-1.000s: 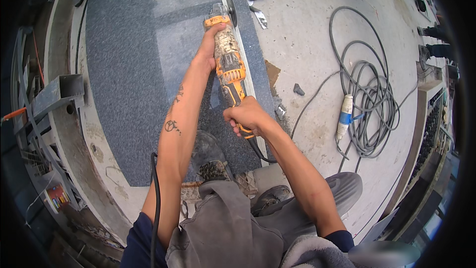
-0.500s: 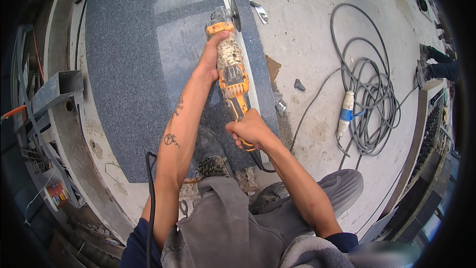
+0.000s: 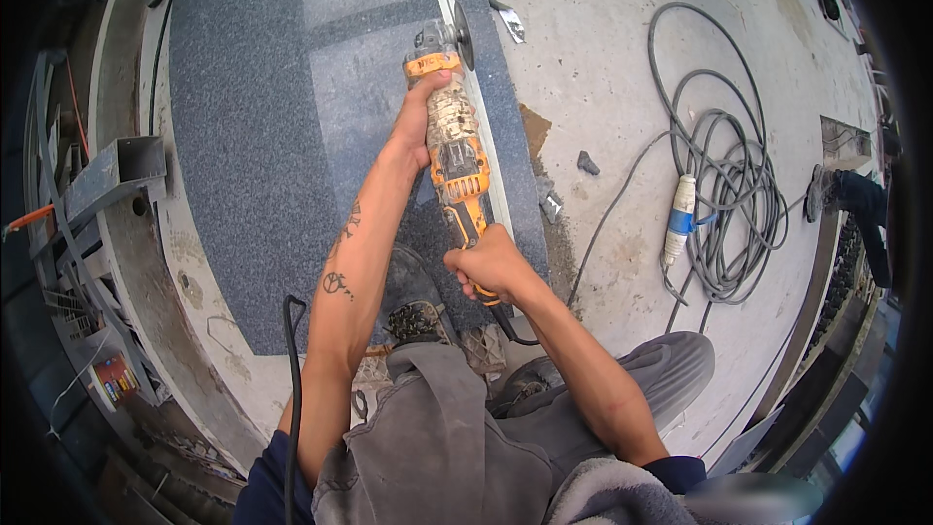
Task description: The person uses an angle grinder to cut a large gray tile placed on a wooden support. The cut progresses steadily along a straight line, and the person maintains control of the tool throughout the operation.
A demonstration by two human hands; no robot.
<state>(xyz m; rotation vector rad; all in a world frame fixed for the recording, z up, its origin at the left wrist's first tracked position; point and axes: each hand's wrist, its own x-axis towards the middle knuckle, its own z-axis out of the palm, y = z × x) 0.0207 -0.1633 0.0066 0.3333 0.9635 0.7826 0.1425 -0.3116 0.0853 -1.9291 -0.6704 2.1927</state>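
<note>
An orange, dust-covered angle grinder (image 3: pixel 457 151) lies lengthwise between my two hands. My left hand (image 3: pixel 419 117) wraps round its front body, thumb on top, just behind the orange collar. Farther back, my right hand (image 3: pixel 489 263) is closed round the rear handle, where the cord comes out. The dark cutting disc (image 3: pixel 463 36) stands on edge at the right of the grinder's head, beside a pale metal straightedge (image 3: pixel 498 190). That straightedge runs along a speckled dark grey stone slab (image 3: pixel 238 136). Whether the disc touches the slab cannot be made out.
A coiled grey cable (image 3: pixel 729 204) with a white and blue plug (image 3: pixel 679 221) lies on the concrete floor at the right. Torn strips (image 3: pixel 510 19) lie beyond the slab's right edge. A metal box section (image 3: pixel 141 167) stands at the left. Another person's leg (image 3: pixel 855 199) shows far right.
The grinder and both hands have slid slightly nearer to me along the straightedge. At the far right, the other person's legs have shifted nearer.
</note>
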